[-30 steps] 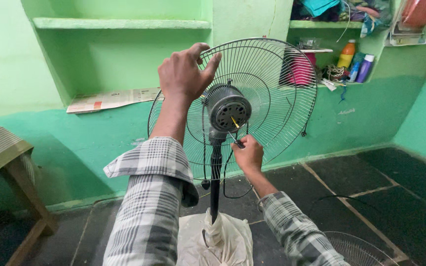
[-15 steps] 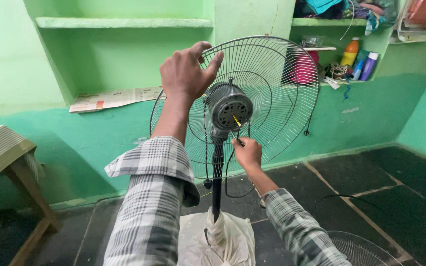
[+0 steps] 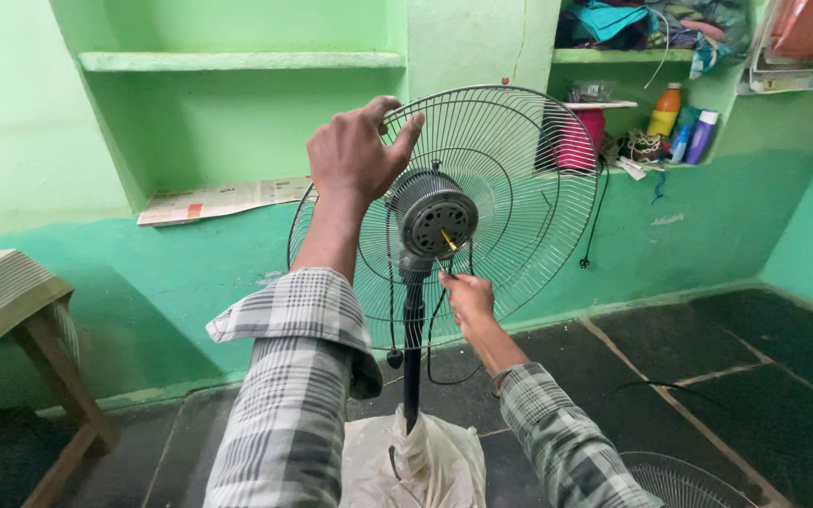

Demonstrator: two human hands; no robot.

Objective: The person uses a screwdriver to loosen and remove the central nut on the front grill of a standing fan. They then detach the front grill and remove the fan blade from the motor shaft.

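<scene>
1. Barely shifted since a second ago: left hand [image 3: 361,150] still gripping the top of the rear wire guard [image 3: 519,188], right hand [image 3: 466,297] still below the motor housing [image 3: 433,213].
2. Stands mid-scene on a black pole [image 3: 413,357], guard tilted toward the far green wall, blades off, motor face bare.
3. Left hand closed over the guard's upper wires, fingers curled round the rim.
4. Right hand pinched narrow on a yellow-handled screwdriver [image 3: 448,241], tip angled up at the motor face; exact contact too small to tell.
5. Best done, by the look of it, with the guard held steady and the tool kept square to the screw to avoid slipping.
6. Lower near: white plastic wrap [image 3: 416,461] round the base, front guard [image 3: 679,480] on the floor at right.
7. Far left: newspaper [image 3: 223,199] in a wall niche; far right: bottles [image 3: 684,132] on a shelf; wooden table [image 3: 11,301] at left.
</scene>
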